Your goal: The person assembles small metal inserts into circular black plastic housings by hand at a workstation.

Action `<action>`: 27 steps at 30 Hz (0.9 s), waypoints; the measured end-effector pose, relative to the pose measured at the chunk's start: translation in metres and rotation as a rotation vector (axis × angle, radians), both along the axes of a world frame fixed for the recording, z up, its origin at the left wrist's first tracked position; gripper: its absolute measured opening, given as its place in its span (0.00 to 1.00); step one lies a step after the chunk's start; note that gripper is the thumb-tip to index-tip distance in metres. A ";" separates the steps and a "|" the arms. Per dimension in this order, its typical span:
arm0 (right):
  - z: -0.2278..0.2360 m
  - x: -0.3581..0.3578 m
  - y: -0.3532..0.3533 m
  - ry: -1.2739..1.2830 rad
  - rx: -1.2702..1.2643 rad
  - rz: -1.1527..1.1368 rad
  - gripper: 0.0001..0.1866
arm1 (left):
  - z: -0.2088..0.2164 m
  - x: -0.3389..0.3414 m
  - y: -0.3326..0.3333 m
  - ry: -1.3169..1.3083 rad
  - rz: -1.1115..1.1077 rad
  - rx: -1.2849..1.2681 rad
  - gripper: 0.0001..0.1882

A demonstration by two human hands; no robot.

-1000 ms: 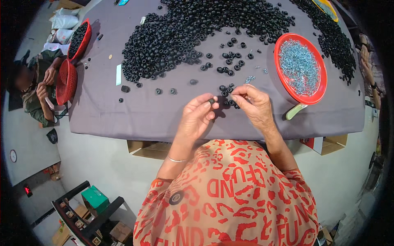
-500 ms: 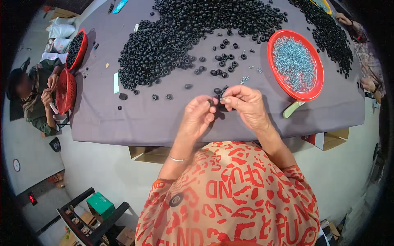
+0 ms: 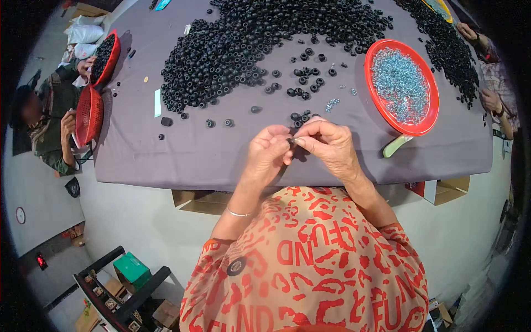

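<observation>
Black knob (image 3: 290,142) sits pinched in the left hand (image 3: 266,154), above the near side of the table (image 3: 221,160). The right hand (image 3: 330,146) pinches just beside it, on what I cannot tell. Far off lies a heap of knobs (image 3: 221,72); at right, a red tray (image 3: 416,129) of silvery pieces (image 3: 399,86).

One fisheye view looks down from the wearer's head, upright and unmirrored; the shirt (image 3: 310,260) fills the lower middle, close to the lens; the left hand (image 3: 267,150) and right hand (image 3: 332,148) sit near centre. The table (image 3: 193,157) stretches beyond; straight edges bow toward the rim.
</observation>
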State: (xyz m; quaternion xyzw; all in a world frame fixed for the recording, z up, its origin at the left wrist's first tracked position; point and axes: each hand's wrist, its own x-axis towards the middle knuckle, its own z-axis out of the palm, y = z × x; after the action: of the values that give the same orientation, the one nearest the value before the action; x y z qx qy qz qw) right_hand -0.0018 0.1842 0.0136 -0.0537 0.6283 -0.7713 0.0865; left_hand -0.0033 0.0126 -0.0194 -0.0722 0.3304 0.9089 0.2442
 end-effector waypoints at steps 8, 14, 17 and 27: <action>-0.003 0.004 -0.002 -0.005 0.008 0.004 0.02 | 0.000 0.000 -0.007 0.043 -0.045 -0.055 0.17; -0.002 0.005 -0.001 0.008 0.018 0.010 0.02 | -0.001 0.001 -0.005 0.015 -0.054 -0.033 0.17; -0.004 0.007 -0.004 0.004 -0.024 0.016 0.02 | -0.003 0.001 -0.005 0.010 -0.056 -0.034 0.17; 0.002 0.022 -0.019 0.765 0.649 -0.242 0.18 | 0.002 0.009 -0.004 -0.019 -0.080 0.108 0.18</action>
State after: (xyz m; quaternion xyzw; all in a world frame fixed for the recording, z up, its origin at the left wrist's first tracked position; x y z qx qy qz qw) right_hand 0.0197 0.1649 0.0154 -0.2292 0.8236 -0.4665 -0.2269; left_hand 0.0059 0.0086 -0.0177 -0.0542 0.2812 0.9142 0.2868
